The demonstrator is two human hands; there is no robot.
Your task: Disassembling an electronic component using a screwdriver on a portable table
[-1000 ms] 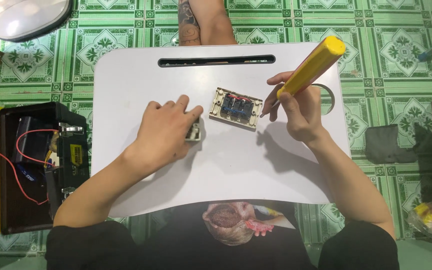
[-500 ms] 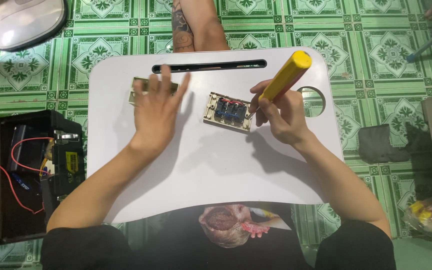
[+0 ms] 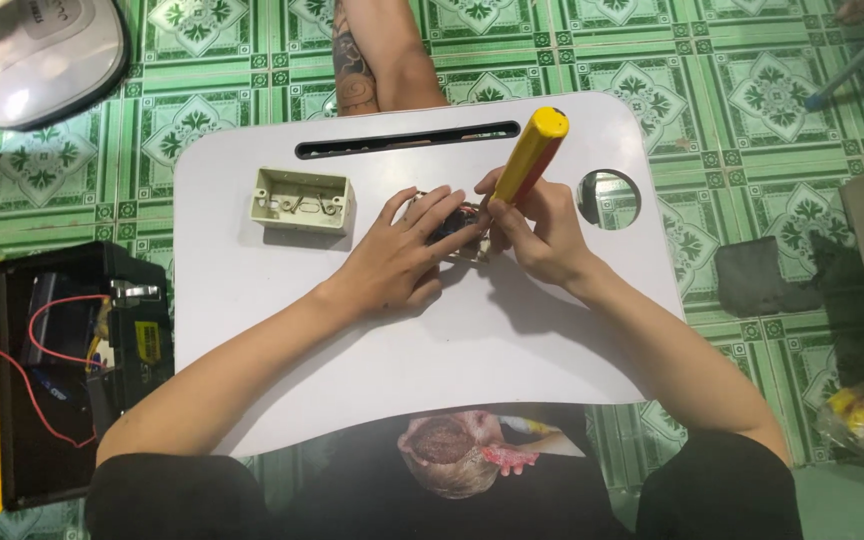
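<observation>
Both hands meet near the middle of the white lap table [image 3: 282,330] in the head view. Left hand [image 3: 397,262] lies flat, fingers spread loosely over a small electrical part [image 3: 460,226], pressing it to the tabletop; most of that part is hidden beneath the fingers. Right hand [image 3: 540,228] is closed around a yellow-handled screwdriver [image 3: 530,157], tilted with its tip down at the part. Left of the hands, apart from them, a beige plastic housing [image 3: 301,199] rests open side up. On the green tiled floor [image 3: 752,90] beside the table sits an open toolbox [image 3: 62,370].
</observation>
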